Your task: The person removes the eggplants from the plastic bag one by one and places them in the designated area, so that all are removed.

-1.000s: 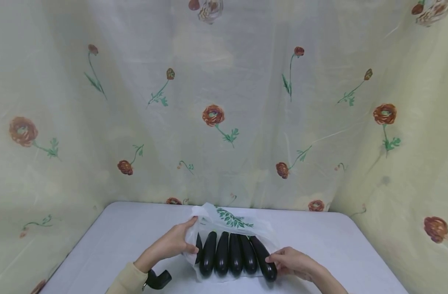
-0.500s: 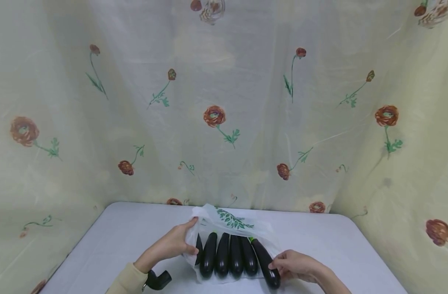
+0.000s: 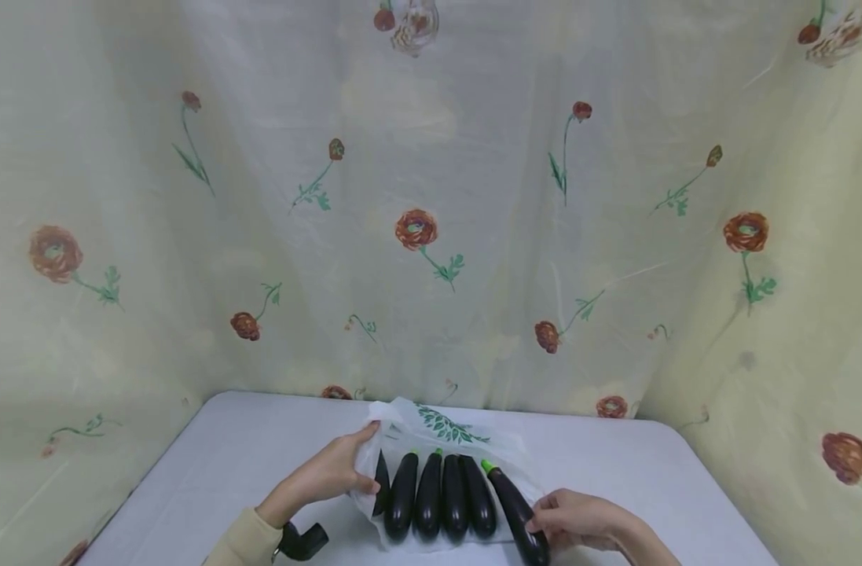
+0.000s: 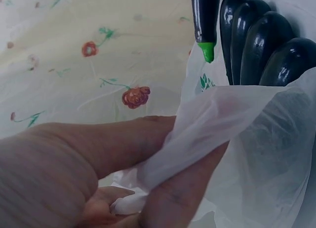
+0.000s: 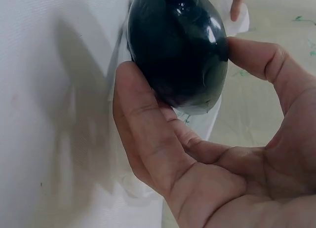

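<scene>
My right hand [image 3: 579,519] holds a dark eggplant [image 3: 517,511] near its thick round end, thumb on one side and fingers on the other. Its green tip points back toward the bag. In the right wrist view the blunt end of this eggplant [image 5: 177,50] fills the grip. My left hand [image 3: 335,472] pinches the left edge of a white plastic bag [image 3: 497,444] with a green leaf print. The left wrist view shows the bag's thin film [image 4: 207,124] between thumb and fingers. Several more eggplants [image 3: 427,499] lie side by side in the bag's mouth.
A white table [image 3: 636,472] carries everything. Beside the left wrist is a black curved object [image 3: 305,542], partly behind the sleeve. A flowered curtain [image 3: 296,251] hangs around the table's back and sides.
My right hand has drawn its eggplant out toward me and slightly right, so the green tip now shows clear of the bag's flap. The left hand keeps its hold on the bag.
</scene>
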A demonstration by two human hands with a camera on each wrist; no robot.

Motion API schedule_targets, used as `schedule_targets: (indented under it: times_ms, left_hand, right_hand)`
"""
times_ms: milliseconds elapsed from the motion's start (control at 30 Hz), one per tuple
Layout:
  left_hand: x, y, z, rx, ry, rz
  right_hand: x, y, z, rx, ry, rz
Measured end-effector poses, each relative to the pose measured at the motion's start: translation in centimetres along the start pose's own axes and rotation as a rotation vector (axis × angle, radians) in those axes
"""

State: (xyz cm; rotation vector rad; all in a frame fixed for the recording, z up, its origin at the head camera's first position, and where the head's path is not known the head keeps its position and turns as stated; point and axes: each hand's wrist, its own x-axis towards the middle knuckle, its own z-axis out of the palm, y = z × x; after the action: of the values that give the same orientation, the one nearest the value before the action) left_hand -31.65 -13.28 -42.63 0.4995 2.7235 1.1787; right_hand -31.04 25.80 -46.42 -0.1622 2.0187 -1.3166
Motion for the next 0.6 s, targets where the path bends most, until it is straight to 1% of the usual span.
schedule_targets:
  times_ms: [100, 300, 433, 600]
  left_hand:
    - [0.0, 0.0, -0.1, -0.001, -0.002, 0.005]
    - [-0.1, -0.4, -0.1, 0.006, -0.005, 0.017]
    - [0.0, -0.5, -0.1, 0.008, -0.011, 0.028]
    - [0.1, -0.4, -0.2, 0.021, -0.017, 0.023]
  right_hand:
    - [-0.1, 0.0, -0.1, -0.01, 0.023, 0.011]
    - [-0.3, 0.1, -0.6, -0.018, 0.059, 0.006]
    - [-0.4, 0.2, -1.1, 0.005, 0.026, -0.018]
    - [-0.8, 0.1, -1.7, 0.045, -0.065, -0.089]
